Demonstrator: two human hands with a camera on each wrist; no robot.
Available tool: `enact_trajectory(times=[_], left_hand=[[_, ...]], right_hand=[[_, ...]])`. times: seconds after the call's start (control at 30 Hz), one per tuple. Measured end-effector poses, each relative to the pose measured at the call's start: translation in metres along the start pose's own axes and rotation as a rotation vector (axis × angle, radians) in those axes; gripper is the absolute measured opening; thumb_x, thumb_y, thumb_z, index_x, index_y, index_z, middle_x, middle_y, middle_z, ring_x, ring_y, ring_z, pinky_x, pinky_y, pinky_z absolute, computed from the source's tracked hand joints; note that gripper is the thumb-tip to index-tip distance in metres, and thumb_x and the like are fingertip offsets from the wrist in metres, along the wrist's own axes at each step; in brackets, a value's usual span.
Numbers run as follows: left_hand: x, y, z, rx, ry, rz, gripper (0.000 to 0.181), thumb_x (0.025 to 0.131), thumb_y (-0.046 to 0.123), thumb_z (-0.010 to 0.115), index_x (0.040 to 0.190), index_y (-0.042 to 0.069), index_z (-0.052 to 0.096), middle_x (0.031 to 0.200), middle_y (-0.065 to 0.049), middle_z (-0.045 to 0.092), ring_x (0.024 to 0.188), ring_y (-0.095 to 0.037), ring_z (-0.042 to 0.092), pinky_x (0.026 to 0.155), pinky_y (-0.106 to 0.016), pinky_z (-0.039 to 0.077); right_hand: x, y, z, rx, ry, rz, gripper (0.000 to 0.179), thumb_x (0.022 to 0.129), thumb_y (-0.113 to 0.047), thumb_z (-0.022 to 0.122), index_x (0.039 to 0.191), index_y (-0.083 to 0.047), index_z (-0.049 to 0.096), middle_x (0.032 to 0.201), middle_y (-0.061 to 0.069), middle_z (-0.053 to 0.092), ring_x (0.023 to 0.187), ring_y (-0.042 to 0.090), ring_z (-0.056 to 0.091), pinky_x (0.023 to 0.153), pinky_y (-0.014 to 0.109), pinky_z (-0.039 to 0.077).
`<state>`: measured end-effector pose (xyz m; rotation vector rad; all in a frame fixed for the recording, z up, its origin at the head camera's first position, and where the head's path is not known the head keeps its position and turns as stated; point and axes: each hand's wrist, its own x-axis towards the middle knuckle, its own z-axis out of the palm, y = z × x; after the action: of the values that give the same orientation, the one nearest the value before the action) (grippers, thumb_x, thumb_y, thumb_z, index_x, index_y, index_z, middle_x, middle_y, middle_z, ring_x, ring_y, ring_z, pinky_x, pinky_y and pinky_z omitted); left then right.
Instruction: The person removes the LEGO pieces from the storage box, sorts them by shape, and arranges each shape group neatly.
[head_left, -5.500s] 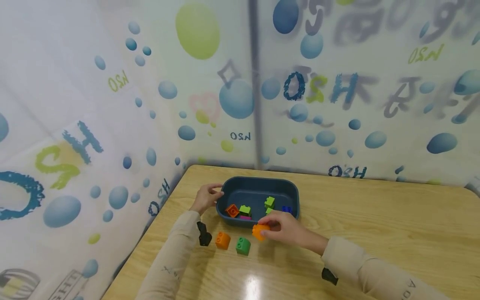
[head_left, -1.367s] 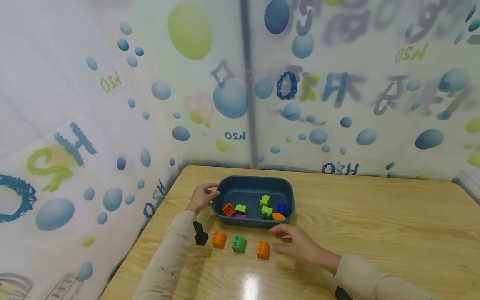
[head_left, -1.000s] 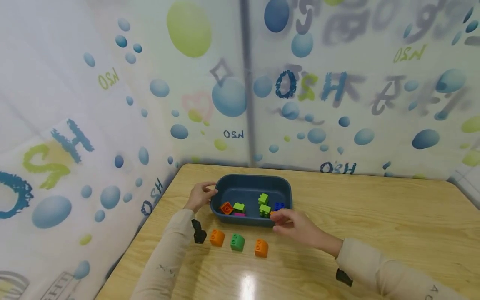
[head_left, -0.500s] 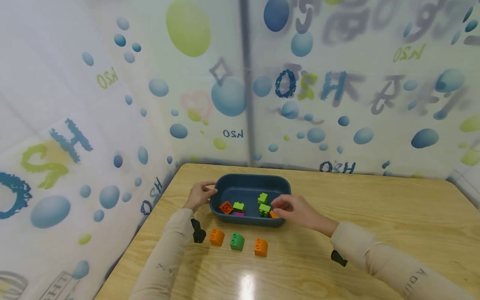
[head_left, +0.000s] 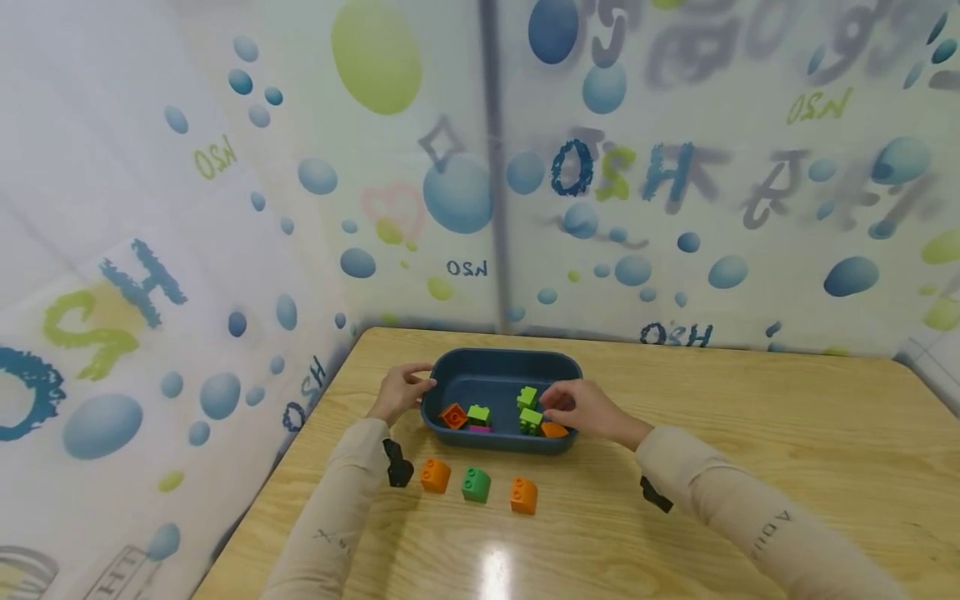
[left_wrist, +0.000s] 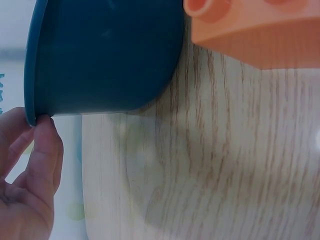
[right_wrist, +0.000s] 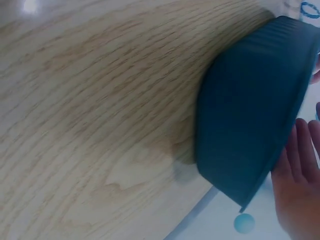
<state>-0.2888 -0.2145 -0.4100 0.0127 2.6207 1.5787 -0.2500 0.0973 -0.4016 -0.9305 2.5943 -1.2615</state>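
A dark blue plastic box [head_left: 498, 444] stands on the table with several toy building blocks inside. At its left end my left hand [head_left: 399, 393] pinches the rim between thumb and fingers, plainly seen in the left wrist view. My right hand [head_left: 588, 408] reaches over the right rim, fingers bent loosely and thumb apart from the index finger. Beneath it lies an orange block [head_left: 555, 430]; left of it are two lime-green blocks, one nearer [head_left: 530, 421] and one farther [head_left: 527, 397]. The right fingertips are hidden behind the box wall in the right wrist view.
In front of the box, an orange block [head_left: 435, 476], a green block [head_left: 476, 484] and another orange block [head_left: 523, 496] stand in a row. At the box's left end lie a red-orange block [head_left: 453, 416], a lime-green block [head_left: 478, 414] and a magenta block [head_left: 480, 429].
The right hand set an orange block down at the row's right end, then moved over the box's right side; the blue block there is now out of sight. The left hand stays on the rim.
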Motion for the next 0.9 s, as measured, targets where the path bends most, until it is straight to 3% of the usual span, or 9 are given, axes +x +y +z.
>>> enact_trajectory(times=[0.4,0.67,0.9], left_hand=[[0.001,-0.001,-0.001,-0.006,-0.009,0.002,0.038,0.086,0.007,0.058,0.122,0.002,0.052,0.098,-0.025,0.057,0.081,-0.036,0.059,0.062,-0.034,0.052],[0.003,-0.001,0.000,0.009,0.003,-0.028,0.038,0.085,0.008,0.059,0.122,0.004,0.053,0.095,-0.022,0.058,0.079,-0.034,0.060,0.062,-0.034,0.053],[0.004,-0.001,0.000,0.013,0.002,-0.036,0.037,0.085,0.007,0.058,0.122,0.004,0.053,0.098,-0.024,0.058,0.081,-0.036,0.059,0.062,-0.035,0.053]], right_hand=[[0.012,0.007,0.006,-0.126,-0.111,-0.016,0.016,0.080,-0.005,0.064,0.094,0.002,0.063,0.085,0.006,0.063,0.074,0.013,0.058,0.065,0.022,0.048],[0.016,0.007,0.006,-0.105,-0.209,0.008,0.021,0.078,-0.005,0.066,0.096,0.003,0.061,0.082,0.004,0.062,0.072,0.010,0.057,0.064,0.022,0.048],[0.021,0.005,0.006,-0.177,-0.258,-0.029,0.016,0.075,0.002,0.065,0.091,0.001,0.063,0.084,0.006,0.061,0.074,0.015,0.057,0.065,0.021,0.047]])
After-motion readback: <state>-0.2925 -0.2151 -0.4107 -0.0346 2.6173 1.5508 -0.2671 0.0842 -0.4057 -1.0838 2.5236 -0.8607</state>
